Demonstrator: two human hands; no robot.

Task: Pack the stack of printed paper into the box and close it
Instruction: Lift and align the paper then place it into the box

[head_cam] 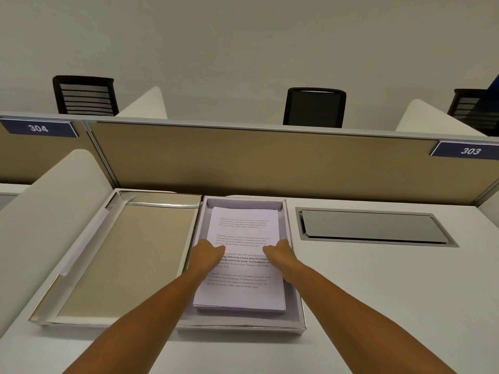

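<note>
A stack of printed paper lies inside an open white box on the desk. My left hand grips the stack's left edge, thumb on top and fingers tucked below. On the right edge, my right hand holds the stack the same way. The near end of the stack sits a little above the box floor. The box lid lies upturned on the desk, touching the box's left side, its beige inside facing up.
A white curved divider borders the desk on the left. The tan partition runs along the back. A grey cable hatch is set into the desk right of the box. Black chairs stand beyond the partition.
</note>
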